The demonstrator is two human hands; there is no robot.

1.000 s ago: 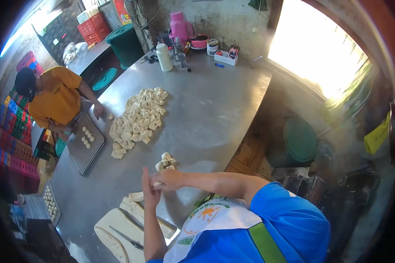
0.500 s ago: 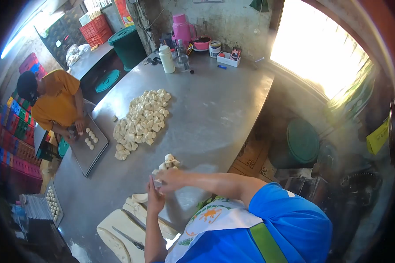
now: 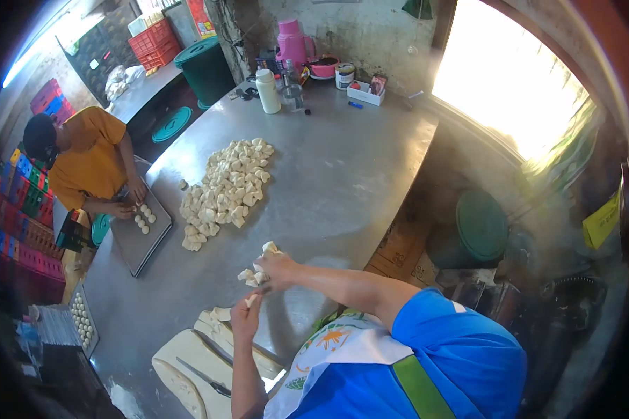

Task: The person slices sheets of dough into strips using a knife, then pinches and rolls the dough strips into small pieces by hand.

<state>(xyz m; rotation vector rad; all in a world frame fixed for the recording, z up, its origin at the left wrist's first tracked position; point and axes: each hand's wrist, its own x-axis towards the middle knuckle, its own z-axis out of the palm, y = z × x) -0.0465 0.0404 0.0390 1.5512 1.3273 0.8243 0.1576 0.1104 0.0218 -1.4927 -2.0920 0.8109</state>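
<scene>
My left hand is closed, with a pale piece of dough showing at the top of the fist. Just beyond it, my right hand is low over the table, its fingers curled and pointing toward the left hand. What those fingers hold is hidden. Small cut dough pieces lie against the right hand, and another lump shows past its knuckles. Left of my left forearm, a flat sheet of dough is cut into strips, with a knife lying on it.
A large heap of dough pieces covers part of the metal table. Across it, a co-worker handles dough balls on a dark tray. A pink jug, a white bottle and a small white box stand at the back.
My hands have moved apart; the right shifted slightly away to the right, and dough now shows in my left fist. The co-worker's hands have shifted on the tray.
</scene>
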